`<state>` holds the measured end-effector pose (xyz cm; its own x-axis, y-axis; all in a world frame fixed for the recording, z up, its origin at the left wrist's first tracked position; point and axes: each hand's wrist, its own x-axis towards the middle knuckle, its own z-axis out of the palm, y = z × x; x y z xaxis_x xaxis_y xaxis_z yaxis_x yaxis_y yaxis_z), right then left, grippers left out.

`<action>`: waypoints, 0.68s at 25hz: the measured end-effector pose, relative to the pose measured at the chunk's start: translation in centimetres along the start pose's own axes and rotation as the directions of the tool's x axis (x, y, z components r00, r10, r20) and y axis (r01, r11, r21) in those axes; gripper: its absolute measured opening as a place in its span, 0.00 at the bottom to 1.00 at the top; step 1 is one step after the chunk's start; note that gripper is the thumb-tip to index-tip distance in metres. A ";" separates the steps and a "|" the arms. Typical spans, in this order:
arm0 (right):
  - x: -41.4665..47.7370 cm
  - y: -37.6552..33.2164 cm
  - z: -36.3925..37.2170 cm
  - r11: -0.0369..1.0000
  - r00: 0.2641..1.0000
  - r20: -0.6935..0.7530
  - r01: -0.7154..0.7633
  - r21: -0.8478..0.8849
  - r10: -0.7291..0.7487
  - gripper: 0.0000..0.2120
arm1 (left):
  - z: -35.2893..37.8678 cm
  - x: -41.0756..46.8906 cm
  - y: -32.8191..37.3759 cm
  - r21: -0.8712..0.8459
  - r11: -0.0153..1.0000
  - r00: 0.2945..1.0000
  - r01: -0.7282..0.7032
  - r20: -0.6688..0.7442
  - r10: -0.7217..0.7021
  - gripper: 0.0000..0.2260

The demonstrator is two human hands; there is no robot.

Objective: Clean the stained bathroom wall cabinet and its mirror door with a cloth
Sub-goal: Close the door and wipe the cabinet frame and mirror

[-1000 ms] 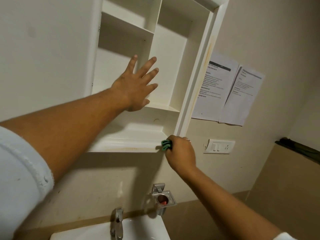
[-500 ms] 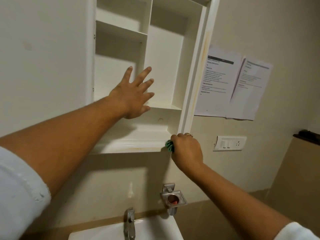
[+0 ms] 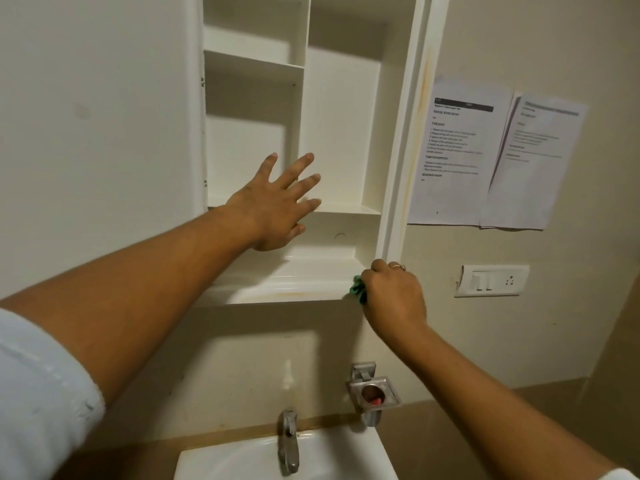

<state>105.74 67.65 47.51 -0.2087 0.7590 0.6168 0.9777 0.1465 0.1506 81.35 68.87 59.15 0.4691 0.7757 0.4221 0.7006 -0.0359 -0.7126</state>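
Since half a second ago both hands have kept their places against the cabinet; only my view has slid, so everything sits a bit further right. Leftmost, the open white door panel (image 3: 104, 133) hangs from its hinges. The left hand (image 3: 277, 206) is spread wide, holding nothing, in front of the middle shelf; I cannot tell whether it touches. The tall white wall cabinet (image 3: 343, 126) stands with its long axis upright, open front facing me, with yellowish stains on its bottom ledge and right frame. At the ledge's right front corner the right hand (image 3: 394, 296) is fisted round a bunched green cloth (image 3: 358, 291). Further right are printed paper sheets (image 3: 457, 150) and a white switch plate (image 3: 491, 280)
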 end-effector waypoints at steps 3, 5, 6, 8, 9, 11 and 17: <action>0.4 -7.1 0.2 0.952 1.000 -0.012 -0.016 0.306 0.020 0.07 | -0.1 -0.1 -0.3 0.001 1.000 0.999 -0.018 0.029 0.018 0.27; 0.0 -10.1 0.2 0.896 0.993 -0.024 0.114 0.429 -0.114 0.09 | -0.6 -0.3 -0.6 -0.004 1.000 0.998 -0.029 0.056 0.030 0.31; 0.1 -9.8 0.2 0.888 0.981 -0.043 0.190 0.418 -0.190 0.11 | -1.0 -0.4 -0.8 0.008 0.999 0.996 -0.040 0.077 0.039 0.32; 0.5 -6.3 0.9 0.928 0.962 -0.054 0.273 0.254 -0.268 0.14 | -1.7 -0.8 -1.3 0.017 0.997 0.993 -0.069 0.102 0.067 0.34; 0.8 -3.9 1.5 0.956 0.970 -0.061 0.242 0.166 -0.235 0.14 | -1.9 -1.1 -1.6 0.007 0.997 0.992 -0.078 0.104 0.077 0.34; 0.4 -0.2 2.2 0.995 0.991 -0.123 0.053 0.085 -0.042 0.10 | -2.1 -1.8 -2.0 -0.033 0.994 0.990 -0.106 0.091 0.109 0.32; 0.0 -11.6 0.0 0.950 0.997 -0.025 -0.058 0.306 0.069 0.10 | -5.8 -3.8 -3.7 -0.114 0.986 0.982 -0.123 0.128 0.138 0.26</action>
<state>94.39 65.90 45.77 -0.1410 0.7514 0.6446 0.9485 0.2891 -0.1295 80.07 62.39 63.39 0.4885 0.8375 0.2448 0.6941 -0.2029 -0.6907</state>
